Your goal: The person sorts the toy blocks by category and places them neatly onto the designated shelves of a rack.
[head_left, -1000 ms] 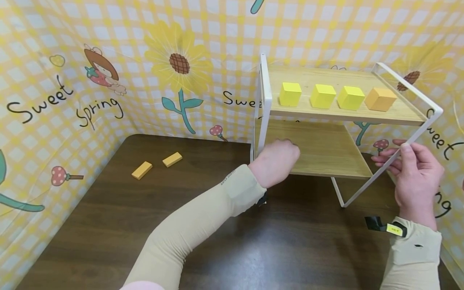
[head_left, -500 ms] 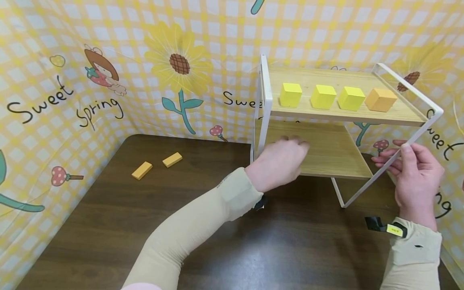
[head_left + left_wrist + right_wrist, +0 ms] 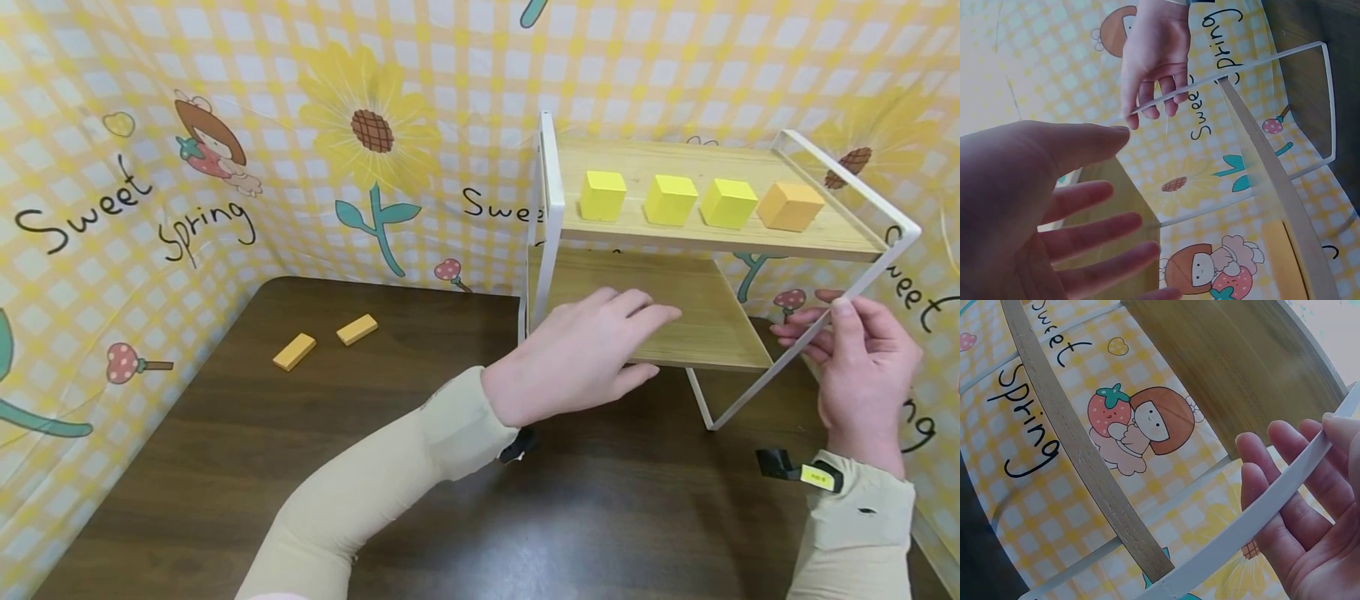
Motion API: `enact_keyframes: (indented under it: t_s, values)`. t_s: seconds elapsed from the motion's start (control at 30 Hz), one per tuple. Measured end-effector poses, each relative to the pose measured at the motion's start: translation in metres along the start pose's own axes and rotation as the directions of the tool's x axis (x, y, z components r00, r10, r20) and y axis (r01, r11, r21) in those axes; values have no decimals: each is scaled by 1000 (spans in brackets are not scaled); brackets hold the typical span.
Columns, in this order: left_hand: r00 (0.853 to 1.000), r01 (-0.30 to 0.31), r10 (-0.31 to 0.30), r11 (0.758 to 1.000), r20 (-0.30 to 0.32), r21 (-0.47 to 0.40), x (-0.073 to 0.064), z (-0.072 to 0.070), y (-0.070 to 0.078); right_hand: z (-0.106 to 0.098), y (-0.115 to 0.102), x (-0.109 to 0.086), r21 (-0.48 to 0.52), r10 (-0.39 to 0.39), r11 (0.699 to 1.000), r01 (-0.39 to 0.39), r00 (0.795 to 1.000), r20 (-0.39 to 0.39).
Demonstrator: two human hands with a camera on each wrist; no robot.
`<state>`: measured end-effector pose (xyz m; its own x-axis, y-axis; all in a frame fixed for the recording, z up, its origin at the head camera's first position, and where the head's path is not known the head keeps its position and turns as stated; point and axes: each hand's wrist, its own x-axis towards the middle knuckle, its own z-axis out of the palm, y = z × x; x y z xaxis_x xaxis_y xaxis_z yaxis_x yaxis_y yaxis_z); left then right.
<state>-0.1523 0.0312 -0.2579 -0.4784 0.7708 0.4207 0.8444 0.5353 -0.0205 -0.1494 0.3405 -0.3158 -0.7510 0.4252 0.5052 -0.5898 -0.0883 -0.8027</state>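
White frame (image 3: 750, 387) in the pinch of my right grip (image 3: 866, 358) at two o'clock, my left grip (image 3: 588, 343) loose and empty at one, I judge the shelf rack (image 3: 705, 317) behind it light, stiff and easiest held by its side bars, with "Sweet Spring" (image 3: 129, 192) lettered on the cloth (image 3: 450, 100) beyond, towards ten.

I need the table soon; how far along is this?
Four cubes look done on the top shelf, as does an orange block on the lower shelf. The right hand holds the white frame; the left hand, open, holds nothing. Two flat blocks on the table probably remain.
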Motion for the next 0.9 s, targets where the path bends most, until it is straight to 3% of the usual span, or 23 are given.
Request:
enact_keyframes:
  t_s: [0.1, 0.4, 0.67, 0.9]
  values:
    - [998, -40, 40, 999, -38, 4, -7, -4, 1, 0, 0, 1, 13, -6, 1000, 6, 1000, 0]
    - [996, -69, 69, 998, -63, 4, -27, -7, 1, 0, 1, 0, 23, -10, 1000, 10, 1000, 2]
    - [994, -52, 49, 998, -99, -37, -48, -8, -9, 0, 0, 1, 21, -4, 1000, 5, 1000, -5]
    - [989, -23, 5, 992, -150, -123, -74, -14, -20, 0, 0, 1, 24, 0, 1000, 0, 1000, -11]
